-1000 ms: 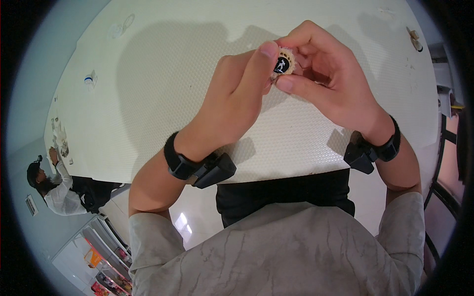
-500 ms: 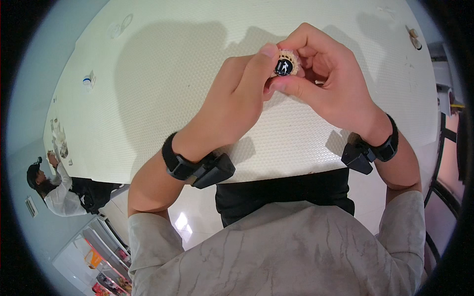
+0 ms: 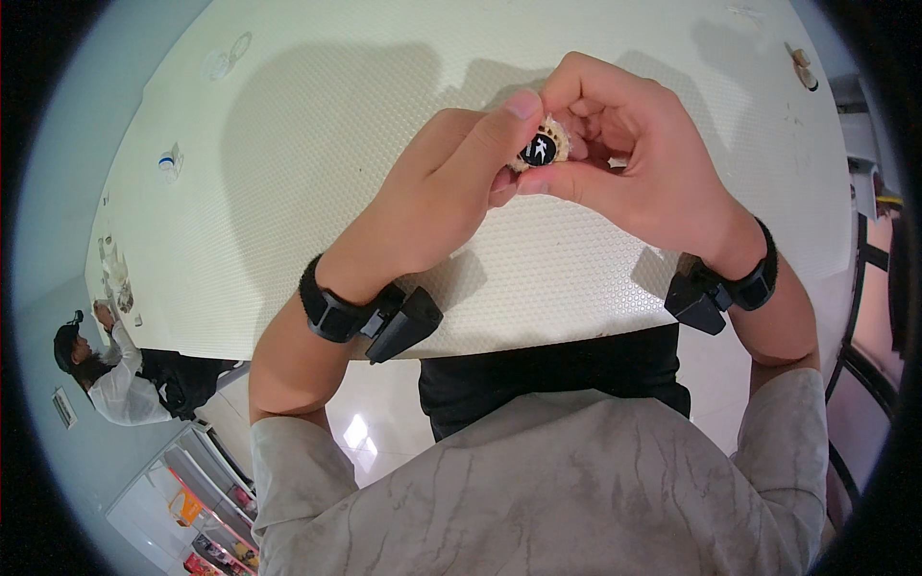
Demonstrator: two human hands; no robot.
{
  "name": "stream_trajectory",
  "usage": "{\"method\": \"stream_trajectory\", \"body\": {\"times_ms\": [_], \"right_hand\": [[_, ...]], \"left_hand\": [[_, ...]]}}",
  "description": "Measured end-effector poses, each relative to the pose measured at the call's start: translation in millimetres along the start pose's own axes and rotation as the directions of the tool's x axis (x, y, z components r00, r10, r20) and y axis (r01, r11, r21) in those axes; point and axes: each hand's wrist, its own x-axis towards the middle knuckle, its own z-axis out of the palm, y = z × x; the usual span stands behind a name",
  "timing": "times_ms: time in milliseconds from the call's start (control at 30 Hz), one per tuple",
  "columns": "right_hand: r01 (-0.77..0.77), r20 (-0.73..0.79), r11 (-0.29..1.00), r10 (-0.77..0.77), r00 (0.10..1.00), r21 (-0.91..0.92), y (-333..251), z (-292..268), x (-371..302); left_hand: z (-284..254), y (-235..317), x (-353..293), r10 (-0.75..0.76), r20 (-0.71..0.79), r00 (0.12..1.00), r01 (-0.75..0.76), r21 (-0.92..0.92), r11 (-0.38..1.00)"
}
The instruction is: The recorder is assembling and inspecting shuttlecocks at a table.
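Note:
Between my two hands, above the white table (image 3: 384, 106), is a small round piece (image 3: 540, 150) with a black face, a white figure on it and a beige, dark-spotted rim. Something clear and crinkled shows along its edge. My left hand (image 3: 451, 182) pinches its left side, thumb on top and fingers curled beneath. On the other side, my right hand (image 3: 634, 144) grips it with thumb and bent forefinger, the remaining fingers folded behind. Its underside is hidden by my fingers. Each wrist wears a black strap with a black block.
A small blue-and-white item (image 3: 169, 161) lies at the table's left, and a clear round thing (image 3: 221, 62) farther back. Small brown objects (image 3: 803, 69) sit at the far right edge. Another person (image 3: 125, 374) works at the left end beside a cluster of small items (image 3: 115, 274).
Both hands have shifted slightly left and nearer to me with the round piece. It has turned, so its white figure now leans differently. Both hands keep their hold.

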Motion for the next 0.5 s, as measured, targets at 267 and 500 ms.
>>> {"method": "stream_trajectory", "body": {"times_ms": [267, 500], "right_hand": [[0.026, 0.049, 0.998, -0.023, 0.999, -0.062, 1.5, -3.8, 0.5], [0.011, -0.032, 1.0, -0.012, 0.999, -0.023, 3.1, 3.1, 4.0]], "left_hand": [[-10.3, -1.5, 3.7, 0.007, 0.109, 0.994, -0.008, 0.009, 1.0], [5.4, -0.1, 0.6, 0.033, -0.03, 0.999, -0.035, -0.094, 0.995]]}}
